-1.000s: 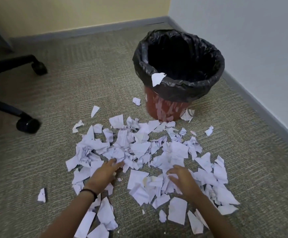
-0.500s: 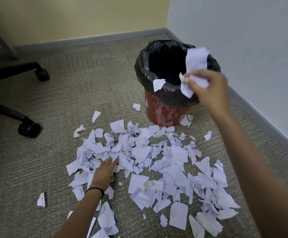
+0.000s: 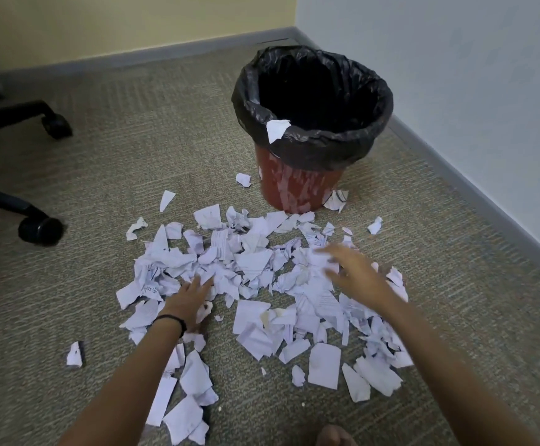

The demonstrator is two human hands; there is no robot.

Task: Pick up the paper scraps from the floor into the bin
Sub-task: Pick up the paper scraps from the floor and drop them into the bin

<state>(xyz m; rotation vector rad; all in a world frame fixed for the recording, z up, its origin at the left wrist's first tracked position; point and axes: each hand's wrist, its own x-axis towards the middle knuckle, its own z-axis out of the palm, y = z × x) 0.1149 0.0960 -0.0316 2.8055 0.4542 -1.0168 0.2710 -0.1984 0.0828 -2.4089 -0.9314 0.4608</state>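
1. The bin is a red bucket with a black bag folded over its rim. It stands on the carpet near the corner of the room, close to the grey skirting board.
2. The paper scraps lie in a broad heap on the carpet on the near side of the bin. The farthest pieces reach the foot of the bin.
3. One white scrap hangs over the near rim of the bin, on the black bag. Another small piece lies against the base of the bin on its right.
4. A lone scrap lies well apart from the bin, out to the left of the heap.
5. The left hand rests on the left part of the heap, nearer than the bin, with its fingers stretched flat onto the paper. It holds nothing. A dark band circles its wrist.
6. The right hand is over the right part of the heap, below the bin in the view. Its fingers are spread wide and it grips nothing. It is blurred, so I cannot tell whether it touches the paper.
7. Black chair legs with wheels stand far to the left of the bin.
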